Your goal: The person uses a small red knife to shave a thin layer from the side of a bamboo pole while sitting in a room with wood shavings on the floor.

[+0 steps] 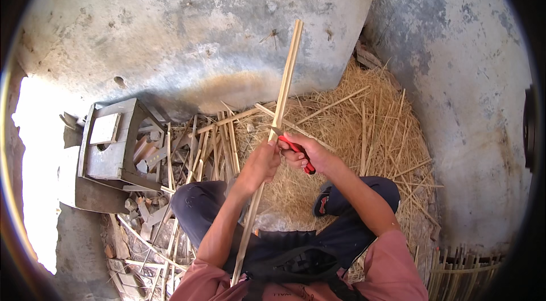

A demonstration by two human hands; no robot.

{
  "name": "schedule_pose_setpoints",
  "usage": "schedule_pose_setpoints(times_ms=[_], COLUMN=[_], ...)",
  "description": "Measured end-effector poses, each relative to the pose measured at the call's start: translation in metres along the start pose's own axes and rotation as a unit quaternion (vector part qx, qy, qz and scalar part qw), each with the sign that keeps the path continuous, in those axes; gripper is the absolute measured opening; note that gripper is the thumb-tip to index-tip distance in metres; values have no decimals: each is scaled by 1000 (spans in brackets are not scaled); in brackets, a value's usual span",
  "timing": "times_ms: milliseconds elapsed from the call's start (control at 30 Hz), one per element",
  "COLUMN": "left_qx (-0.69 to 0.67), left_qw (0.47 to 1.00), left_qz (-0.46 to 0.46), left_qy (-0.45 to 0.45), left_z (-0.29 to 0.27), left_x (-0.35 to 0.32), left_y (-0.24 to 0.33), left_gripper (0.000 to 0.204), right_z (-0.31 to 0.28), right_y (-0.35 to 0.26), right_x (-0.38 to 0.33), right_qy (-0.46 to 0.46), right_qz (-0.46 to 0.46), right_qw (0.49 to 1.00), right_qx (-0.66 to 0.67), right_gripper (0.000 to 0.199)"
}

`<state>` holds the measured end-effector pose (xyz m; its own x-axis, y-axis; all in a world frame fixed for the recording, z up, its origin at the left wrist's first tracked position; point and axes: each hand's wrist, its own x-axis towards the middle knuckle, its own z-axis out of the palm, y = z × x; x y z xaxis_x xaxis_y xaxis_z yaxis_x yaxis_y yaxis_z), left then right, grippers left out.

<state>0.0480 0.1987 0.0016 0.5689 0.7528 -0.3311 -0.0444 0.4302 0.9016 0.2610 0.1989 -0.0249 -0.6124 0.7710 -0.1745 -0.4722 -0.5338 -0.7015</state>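
A long pale strip of split wood or bamboo (289, 68) slants up from my lap toward the wall, with a groove showing along its upper part. My left hand (260, 165) is closed around its middle. Close beside it, my right hand (307, 153) grips a hand tool with a red-and-black handle (309, 167). The tool's short metal end (277, 130) meets the strip just above my left fingers. Fingers and the small size hide whether it is a knife or pliers. The strip's lower end runs down past my left forearm.
Straw and shavings (341, 113) cover the floor ahead, with loose strips on them. At left stands a weathered wooden box (105, 142) beside rubble and wood scraps (151, 210). Worn plaster walls (227, 28) rise ahead and at right. A slatted bundle (463, 272) lies at lower right.
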Motion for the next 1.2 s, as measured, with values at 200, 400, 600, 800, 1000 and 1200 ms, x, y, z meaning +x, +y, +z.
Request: schedule_pose_setpoints(times_ms=[200,400,600,800,1000,1200], left_qx=[33,239,269,303,291,200], left_qw=[998,959,949,946,949,974], left_qz=[41,118,146,101,111,93], left_qy=[30,100,72,61,55,59], left_z=[-9,-12,-13,-9,-5,-15], left_x=[5,15,17,12,11,15], left_y=[-15,-38,-43,-34,-29,-42], left_gripper=[28,18,27,40,35,26], right_z=[20,32,23,23,13,13], right_y=[-17,-7,-2,-2,-3,0], right_x=[-3,5,3,3,8,8], right_qy=[153,248,246,259,270,257], right_qz=[-174,-308,-322,-328,-316,-357], right_qw=[935,702,617,618,681,662], right_qx=[-268,-592,-675,-666,-603,-607], right_gripper=[29,38,24,20,15,16])
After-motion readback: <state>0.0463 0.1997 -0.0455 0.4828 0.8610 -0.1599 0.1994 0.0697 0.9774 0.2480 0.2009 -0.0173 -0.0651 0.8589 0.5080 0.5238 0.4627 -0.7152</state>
